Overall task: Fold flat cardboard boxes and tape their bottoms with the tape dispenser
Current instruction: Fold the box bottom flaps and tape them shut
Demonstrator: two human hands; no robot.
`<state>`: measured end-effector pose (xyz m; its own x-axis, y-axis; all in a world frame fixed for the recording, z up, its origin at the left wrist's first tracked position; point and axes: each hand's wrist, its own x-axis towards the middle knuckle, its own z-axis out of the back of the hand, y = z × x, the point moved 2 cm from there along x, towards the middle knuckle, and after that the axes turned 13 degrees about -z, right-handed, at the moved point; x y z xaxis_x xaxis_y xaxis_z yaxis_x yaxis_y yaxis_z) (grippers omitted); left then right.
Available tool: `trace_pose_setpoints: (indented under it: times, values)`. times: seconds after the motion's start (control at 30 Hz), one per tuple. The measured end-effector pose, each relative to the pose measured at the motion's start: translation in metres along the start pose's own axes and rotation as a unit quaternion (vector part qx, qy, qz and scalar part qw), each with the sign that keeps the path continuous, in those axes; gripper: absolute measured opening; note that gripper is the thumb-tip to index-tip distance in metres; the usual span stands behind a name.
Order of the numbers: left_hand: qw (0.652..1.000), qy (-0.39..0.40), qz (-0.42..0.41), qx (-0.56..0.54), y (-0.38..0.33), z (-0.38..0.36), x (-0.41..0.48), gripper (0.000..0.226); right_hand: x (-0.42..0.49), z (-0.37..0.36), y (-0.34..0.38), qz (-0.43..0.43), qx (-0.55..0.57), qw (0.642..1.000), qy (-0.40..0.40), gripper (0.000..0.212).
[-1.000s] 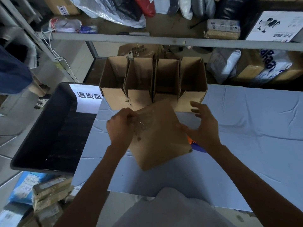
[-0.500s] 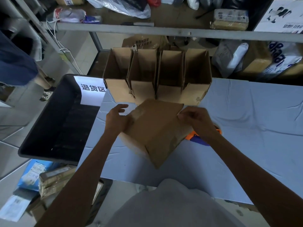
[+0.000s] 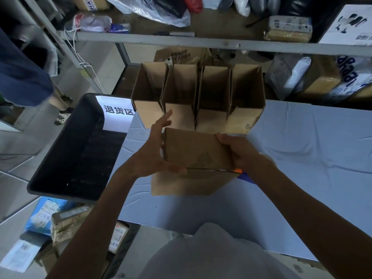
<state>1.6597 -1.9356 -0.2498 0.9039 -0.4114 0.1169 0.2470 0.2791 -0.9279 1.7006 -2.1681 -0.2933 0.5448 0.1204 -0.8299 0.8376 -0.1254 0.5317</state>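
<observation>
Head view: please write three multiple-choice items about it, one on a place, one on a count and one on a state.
1. Where is the black bin?
A) at the left of the table
B) in the middle of the table
C) at the right of the table

2. How many open boxes stand in the row?
A) two
B) four
C) six

3. The held box is:
A) alone on the table
B) between both hands
C) inside the bin

Answers:
1. A: the bin adjoins the table's left edge.
2. B: four stand side by side.
3. B: the left hand presses its side and the right hand grips it.
</observation>
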Motion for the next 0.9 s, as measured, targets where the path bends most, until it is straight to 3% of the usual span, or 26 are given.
trace_pose_setpoints:
  times: [0.07, 0.17, 0.23, 0.3, 0.33, 0.4, 0.43, 0.57, 0.6, 0.67, 0.73, 0.8, 0.9]
  values:
    - [0.998, 0.039, 0.006, 0.052, 0.006, -0.001, -0.001, 0.119, 0.005, 0.003, -0.004, -0.044, 0.015, 0.998, -0.036, 0.024]
    - [0.987, 0.065, 0.016, 0.146, 0.023, -0.003, 0.001, 0.101, 0.007, 0.002, -0.005, -0.042, 0.029, 0.996, -0.07, 0.025]
    - [0.994, 0.04, 0.011, 0.097, 0.029, -0.001, 0.004, 0.095, 0.009, 0.002, -0.005, -0.009, 0.001, 0.996, -0.094, 0.019]
    - [0.997, 0.036, 0.014, 0.061, 0.032, 0.004, 0.008, 0.095, 0.004, -0.001, -0.004, 0.042, -0.099, 0.986, -0.129, 0.017]
    - [0.997, 0.043, 0.019, 0.056, 0.032, 0.007, 0.011, 0.095, 0.003, -0.001, -0.005, 0.081, -0.196, 0.964, -0.163, 0.025]
    - [0.997, 0.06, 0.023, 0.053, 0.031, 0.01, 0.018, 0.094, -0.002, -0.001, -0.011, 0.186, -0.366, 0.876, -0.256, 0.038]
    - [0.996, 0.067, 0.015, 0.054, 0.029, 0.011, 0.023, 0.095, -0.009, -0.002, -0.014, 0.24, -0.389, 0.842, -0.285, 0.038]
    - [0.995, 0.081, -0.005, 0.062, 0.021, 0.015, 0.044, 0.094, -0.036, 0.001, -0.017, 0.384, -0.316, 0.789, -0.361, 0.051]
    - [0.995, 0.08, 0.002, 0.062, 0.02, 0.016, 0.048, 0.091, -0.037, 0.002, -0.016, 0.425, -0.3, 0.778, -0.351, 0.054]
    - [0.995, 0.089, 0.011, 0.054, 0.015, 0.016, 0.055, 0.087, -0.042, 0.001, -0.015, 0.466, -0.322, 0.787, -0.245, 0.051]
    - [0.993, 0.108, 0.03, 0.033, 0.013, 0.017, 0.062, 0.075, -0.042, -0.004, -0.022, 0.457, -0.425, 0.768, -0.142, 0.052]
    - [0.992, 0.112, 0.042, 0.042, 0.017, 0.012, 0.07, 0.053, -0.035, -0.006, -0.033, 0.449, -0.474, 0.742, -0.151, 0.049]
    - [0.982, 0.061, -0.009, 0.177, 0.034, -0.009, 0.077, 0.028, -0.013, -0.01, -0.053, 0.418, -0.398, 0.794, -0.19, 0.027]
